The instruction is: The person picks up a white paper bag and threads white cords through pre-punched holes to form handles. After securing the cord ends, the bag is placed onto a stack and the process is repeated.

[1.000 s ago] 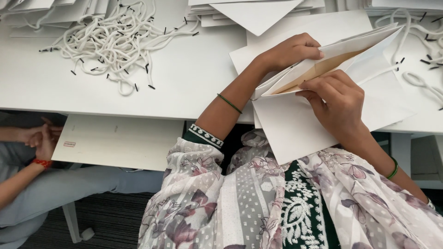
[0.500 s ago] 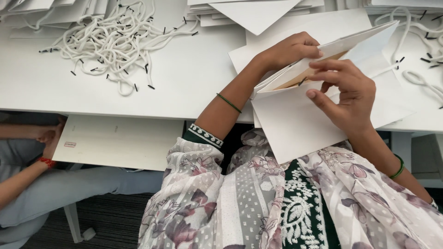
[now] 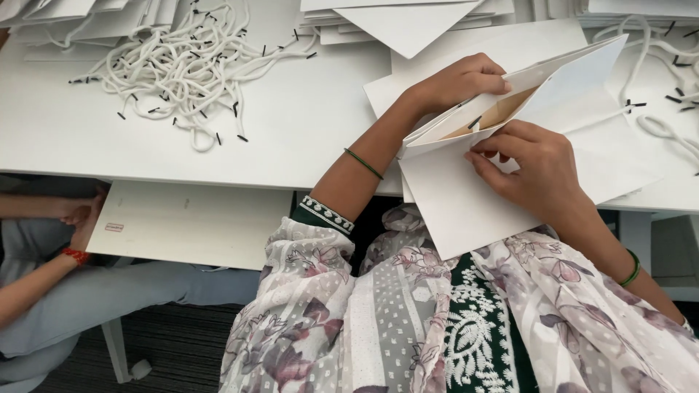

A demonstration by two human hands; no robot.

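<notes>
Head view: the right hand [image 3: 535,171] curled on the near wall of a white paper bag [image 3: 510,167] at the table [image 3: 306,124] edge, pinching it. Beyond, the left hand [image 3: 459,84] gripped the far wall, mouth open, brown inside. Farther off, white cords [image 3: 182,65] lay tangled beside flat bags [image 3: 408,22].

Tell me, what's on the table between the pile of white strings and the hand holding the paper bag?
Nothing. In the head view, bare white table stretches from the rope pile to the left hand on the paper bag.
</notes>
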